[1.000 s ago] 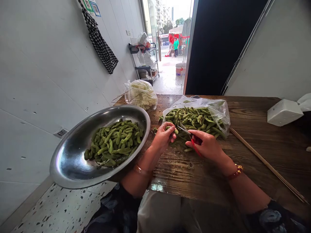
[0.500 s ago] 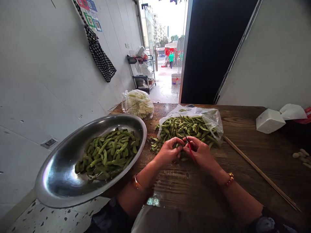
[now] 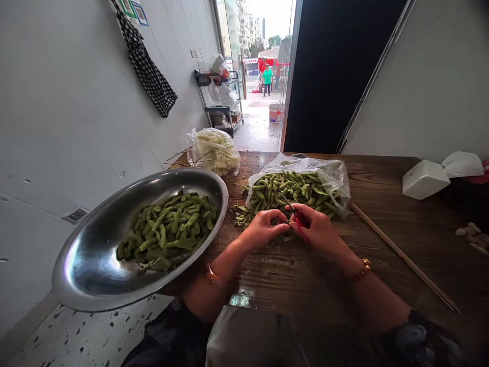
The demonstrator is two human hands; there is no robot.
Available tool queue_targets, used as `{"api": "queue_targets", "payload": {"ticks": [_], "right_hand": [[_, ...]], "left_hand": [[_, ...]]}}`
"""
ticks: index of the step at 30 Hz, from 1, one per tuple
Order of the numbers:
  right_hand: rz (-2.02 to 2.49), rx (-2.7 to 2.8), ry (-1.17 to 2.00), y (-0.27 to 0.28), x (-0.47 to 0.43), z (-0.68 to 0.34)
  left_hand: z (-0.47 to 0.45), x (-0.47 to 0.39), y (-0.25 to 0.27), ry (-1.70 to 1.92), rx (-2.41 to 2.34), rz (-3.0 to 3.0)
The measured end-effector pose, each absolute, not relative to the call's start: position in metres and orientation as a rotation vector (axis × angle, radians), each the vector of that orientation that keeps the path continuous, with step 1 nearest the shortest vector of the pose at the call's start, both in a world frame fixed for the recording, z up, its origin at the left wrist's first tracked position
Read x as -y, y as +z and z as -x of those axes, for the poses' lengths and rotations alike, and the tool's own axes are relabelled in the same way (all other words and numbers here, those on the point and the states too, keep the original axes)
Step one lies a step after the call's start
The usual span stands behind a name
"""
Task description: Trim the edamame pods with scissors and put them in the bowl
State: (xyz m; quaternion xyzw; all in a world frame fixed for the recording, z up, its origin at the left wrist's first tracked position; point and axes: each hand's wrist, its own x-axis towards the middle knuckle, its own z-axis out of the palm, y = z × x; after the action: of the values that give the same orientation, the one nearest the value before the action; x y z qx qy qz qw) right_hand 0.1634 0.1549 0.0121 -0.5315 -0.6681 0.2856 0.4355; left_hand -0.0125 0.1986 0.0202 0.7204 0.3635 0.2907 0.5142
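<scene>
My left hand [image 3: 264, 227] pinches an edamame pod [image 3: 289, 222], mostly hidden by the fingertips, just in front of the pile. Red-handled scissors [image 3: 301, 220] are gripped in my right hand [image 3: 318, 228], their dark blades angled up and to the left over the pods. Both hands nearly meet above the table. Behind them, a heap of edamame pods [image 3: 301, 187] spills from an open clear plastic bag [image 3: 331, 172]. Small green trimmings [image 3: 240, 216] lie left of the heap. To the left, a large steel basin [image 3: 91, 302] contains many edamame pods [image 3: 168, 229].
A bag of pale cauliflower-like vegetable [image 3: 216, 153] stands behind the basin. Thin wooden sticks [image 3: 401, 255] lie on the wooden table [image 3: 376, 176] at right. Beyond them are a white tissue box [image 3: 426, 179] and some peanut-like pods [image 3: 472, 237]. A shelf cart [image 3: 221, 107] stands by the doorway.
The whole view has shifted slightly, with things sitting higher in the picture. My left fingers have straightened around the pod, and the scissors have turned a little in my right hand.
</scene>
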Motion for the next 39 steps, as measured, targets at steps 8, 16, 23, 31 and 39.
{"api": "queue_targets", "payload": {"ticks": [8, 16, 23, 31, 39], "right_hand": [[1.319, 1.554, 0.744, 0.013, -0.156, -0.166], [1.299, 1.875, 0.411, 0.006, -0.157, -0.168], [1.293, 1.974, 0.346, 0.004, -0.157, -0.168], [1.327, 1.999, 0.277, 0.0, -0.157, -0.169], [1.362, 2.057, 0.3, 0.006, -0.155, -0.174]], "left_hand": [[0.012, -0.197, 0.017, 0.78, -0.831, -1.446], [0.016, -0.196, 0.026, 0.9, -0.783, -1.265], [0.013, -0.196, 0.02, 0.927, -0.747, -1.351], [0.012, -0.196, 0.017, 0.897, -0.729, -1.305], [0.016, -0.198, 0.021, 0.78, -0.729, -1.2]]}}
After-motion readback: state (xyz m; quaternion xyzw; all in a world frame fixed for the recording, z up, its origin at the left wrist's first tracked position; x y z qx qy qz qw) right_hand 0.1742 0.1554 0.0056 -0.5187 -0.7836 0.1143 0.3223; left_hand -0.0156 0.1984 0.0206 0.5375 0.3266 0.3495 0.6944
